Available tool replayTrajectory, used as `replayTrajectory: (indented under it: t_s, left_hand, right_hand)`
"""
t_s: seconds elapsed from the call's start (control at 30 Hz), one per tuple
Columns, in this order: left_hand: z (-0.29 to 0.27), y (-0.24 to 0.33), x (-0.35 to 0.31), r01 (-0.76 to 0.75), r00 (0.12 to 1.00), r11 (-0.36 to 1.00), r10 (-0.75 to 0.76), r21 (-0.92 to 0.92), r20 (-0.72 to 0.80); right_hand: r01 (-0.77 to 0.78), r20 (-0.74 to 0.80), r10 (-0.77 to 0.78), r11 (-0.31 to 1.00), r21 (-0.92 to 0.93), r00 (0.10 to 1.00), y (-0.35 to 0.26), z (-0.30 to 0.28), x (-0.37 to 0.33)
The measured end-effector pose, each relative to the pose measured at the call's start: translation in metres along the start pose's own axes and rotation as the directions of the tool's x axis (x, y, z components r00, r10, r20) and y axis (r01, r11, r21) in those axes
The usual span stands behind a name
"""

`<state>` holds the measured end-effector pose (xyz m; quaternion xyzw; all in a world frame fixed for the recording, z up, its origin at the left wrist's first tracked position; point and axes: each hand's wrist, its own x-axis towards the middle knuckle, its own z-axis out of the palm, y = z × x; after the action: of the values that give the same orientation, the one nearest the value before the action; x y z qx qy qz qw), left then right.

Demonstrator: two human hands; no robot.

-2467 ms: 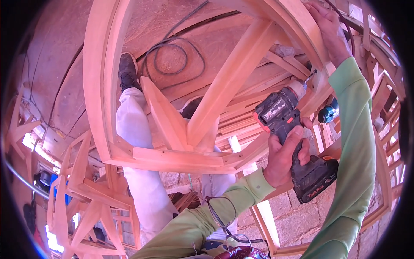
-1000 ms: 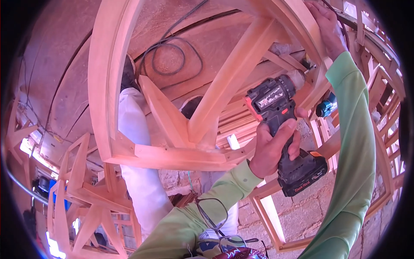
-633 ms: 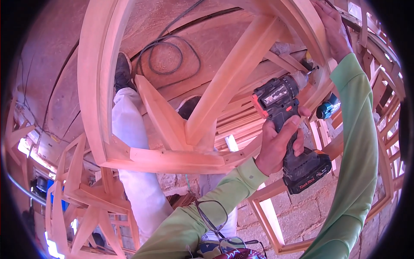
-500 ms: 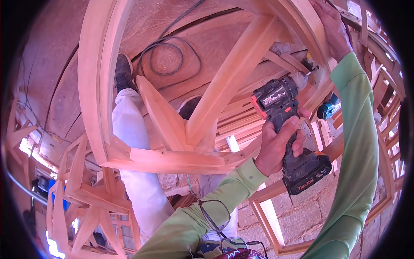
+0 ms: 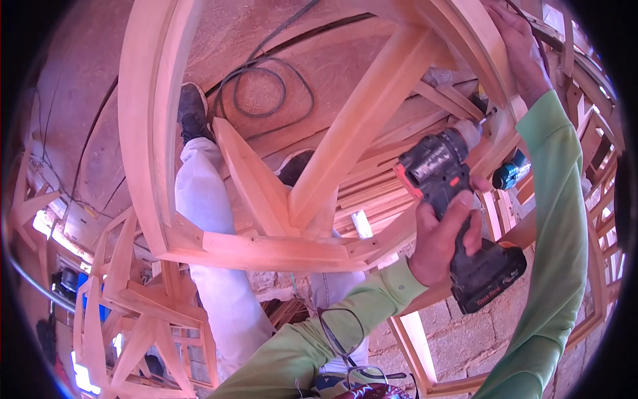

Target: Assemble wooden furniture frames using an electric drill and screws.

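Observation:
A cordless drill (image 5: 433, 159), black with red accents, is gripped in my left hand (image 5: 435, 236), the fingers wrapped round its handle. Its bit points up and right, the tip against or very near the joint of a curved wooden frame (image 5: 279, 251). At the upper right, my right hand (image 5: 522, 50) holds the frame's curved rim, its fingertips partly hidden. Inside the frame, angled wooden braces (image 5: 359, 133) meet at the near side.
A coiled dark cable (image 5: 262, 93) lies on the dusty floor beyond. Wood strips (image 5: 372, 179) are stacked beneath the frame. Other wooden frames (image 5: 143, 299) stand at left and right. A teal tool (image 5: 510, 171) sits right of the drill. Eyeglasses (image 5: 342, 332) hang at my chest.
The drill and my left hand have shifted slightly right and down in the picture, the drill turning a little. My right hand stays on the rim, also appearing slightly farther right.

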<state>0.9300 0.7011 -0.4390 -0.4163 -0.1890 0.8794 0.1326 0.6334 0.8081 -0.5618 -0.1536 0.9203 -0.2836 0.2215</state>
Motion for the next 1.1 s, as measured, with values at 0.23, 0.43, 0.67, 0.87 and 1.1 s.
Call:
replayTrajectory:
  t_s: [0.23, 0.43, 0.67, 0.87, 1.1]
  left_hand:
    - [0.001, 0.019, -0.001, -0.033, 0.996, 0.997, 0.027, -0.069, -0.091]
    - [0.006, 0.009, 0.001, -0.021, 0.997, 1.0, 0.02, -0.008, -0.072]
    - [0.023, 0.005, -0.007, -0.015, 0.975, 0.983, -0.026, -0.181, -0.219]
    - [0.016, -0.013, -0.005, -0.025, 0.986, 0.982, -0.006, -0.187, -0.166]
    - [0.014, -0.011, 0.001, -0.071, 0.992, 0.987, 0.055, -0.142, -0.116]
  right_hand:
    - [-0.139, -0.027, 0.149, 0.964, 0.228, 0.988, 0.007, 0.023, -0.001]
    - [-0.154, 0.038, 0.149, 0.968, 0.199, 0.988, 0.089, -0.008, 0.007]
    - [-0.287, 0.049, 0.285, 0.914, 0.288, 0.957, 0.043, 0.021, 0.003]
    - [-0.243, 0.048, 0.239, 0.948, 0.203, 0.97, 0.046, 0.01, -0.002]
    - [-0.343, 0.061, 0.339, 0.908, 0.239, 0.939, 0.016, 0.01, -0.008]
